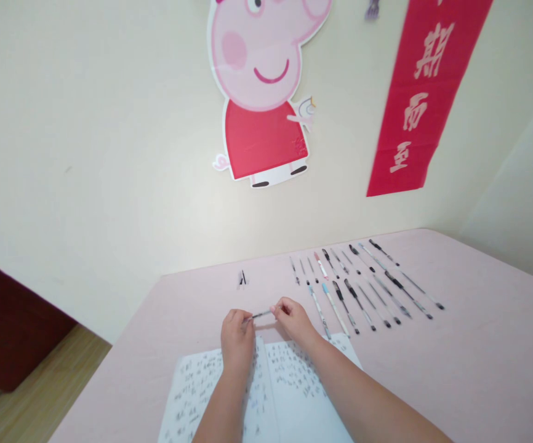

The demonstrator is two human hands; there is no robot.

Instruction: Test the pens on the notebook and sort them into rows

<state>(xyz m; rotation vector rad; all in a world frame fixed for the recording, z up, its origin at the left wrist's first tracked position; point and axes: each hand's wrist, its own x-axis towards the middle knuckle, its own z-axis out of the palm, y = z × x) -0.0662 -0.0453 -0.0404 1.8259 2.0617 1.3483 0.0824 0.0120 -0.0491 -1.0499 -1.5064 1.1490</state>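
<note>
A thin pen or pen refill [261,314], dark toward the left and paler toward the right, stretches nearly level between my hands. Its left end is pinched in the closed fingers of my left hand [237,335]. At the other end, the closed fingertips of my right hand [291,315] grip it. Both tips are hidden by fingers. Beneath my wrists lies an open notebook [294,409] with handwriting on both pages. To the right of my right hand, pens are laid out in two rows, among them a blue-topped pen [318,311] and a black-capped pen [346,306].
The pink tabletop [455,363] meets the wall at the back. A few small dark pieces [242,279] lie near its back left. On the wall are a cartoon pig cutout [266,138] and a red banner [389,166]. Wooden floor [82,357] shows at left.
</note>
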